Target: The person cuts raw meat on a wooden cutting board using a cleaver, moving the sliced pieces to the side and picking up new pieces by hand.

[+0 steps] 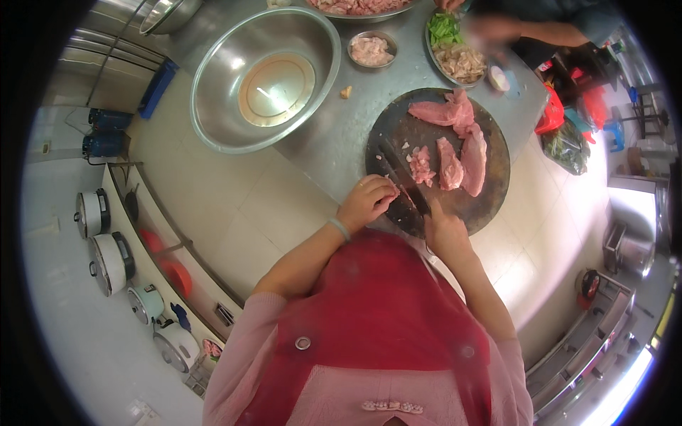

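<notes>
My right hand grips a knife by its handle at the near edge of a round chopping board. The dark knife blade points away and to the left across the board. My left hand, fingers curled, holds a piece of raw meat left of the blade. A thin strip of meat lies along the blade. Right of the knife sit a small heap of cut meat and a thick piece of raw meat. Larger raw cuts lie along the board's right and far sides.
A wide steel basin stands at the left of the metal table. Farther back are a small bowl of pale meat and an oval tray of greens and sliced food. A co-worker's hand is over the tray's right side.
</notes>
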Demonstrator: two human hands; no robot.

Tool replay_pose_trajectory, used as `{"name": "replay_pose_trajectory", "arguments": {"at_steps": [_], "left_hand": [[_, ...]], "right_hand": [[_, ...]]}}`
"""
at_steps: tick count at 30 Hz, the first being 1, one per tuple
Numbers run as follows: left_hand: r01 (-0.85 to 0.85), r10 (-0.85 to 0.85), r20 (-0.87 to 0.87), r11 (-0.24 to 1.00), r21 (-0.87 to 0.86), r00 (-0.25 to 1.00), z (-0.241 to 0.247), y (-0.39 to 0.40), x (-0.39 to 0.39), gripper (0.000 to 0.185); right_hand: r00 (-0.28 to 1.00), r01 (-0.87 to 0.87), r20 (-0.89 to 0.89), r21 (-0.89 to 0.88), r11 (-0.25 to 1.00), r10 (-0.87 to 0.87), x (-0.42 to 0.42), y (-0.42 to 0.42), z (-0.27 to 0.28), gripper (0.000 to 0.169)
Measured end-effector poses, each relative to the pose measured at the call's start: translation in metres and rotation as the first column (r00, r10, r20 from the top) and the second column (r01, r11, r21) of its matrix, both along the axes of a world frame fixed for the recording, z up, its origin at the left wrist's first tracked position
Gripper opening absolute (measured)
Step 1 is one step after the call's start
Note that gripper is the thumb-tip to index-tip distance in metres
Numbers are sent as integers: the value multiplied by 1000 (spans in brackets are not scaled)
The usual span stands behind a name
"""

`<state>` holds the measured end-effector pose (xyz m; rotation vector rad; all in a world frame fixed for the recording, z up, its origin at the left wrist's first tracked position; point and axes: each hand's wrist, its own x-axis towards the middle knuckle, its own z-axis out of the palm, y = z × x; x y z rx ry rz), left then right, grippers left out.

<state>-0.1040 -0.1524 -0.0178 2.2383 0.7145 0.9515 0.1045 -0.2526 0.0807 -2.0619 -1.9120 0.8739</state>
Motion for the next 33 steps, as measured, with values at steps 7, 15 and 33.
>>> {"name": "replay_pose_trajectory", "arguments": {"at_steps": [7,15,33], "left_hand": [[1,-1,-26,1000,-9,1000,-4,0,2,23],[16,-16,-95,1000,-2,995,-6,-5,-1,21],[46,-59,-155,995,-84,986,23,23,21,29]], "right_hand": [[991,-71,101,-162,984,88,7,-37,17,21],[991,-106,89,71,992,100,-48,64,-40,26],[982,186,-32,12,982,-186,8,3,-36,37]]}}
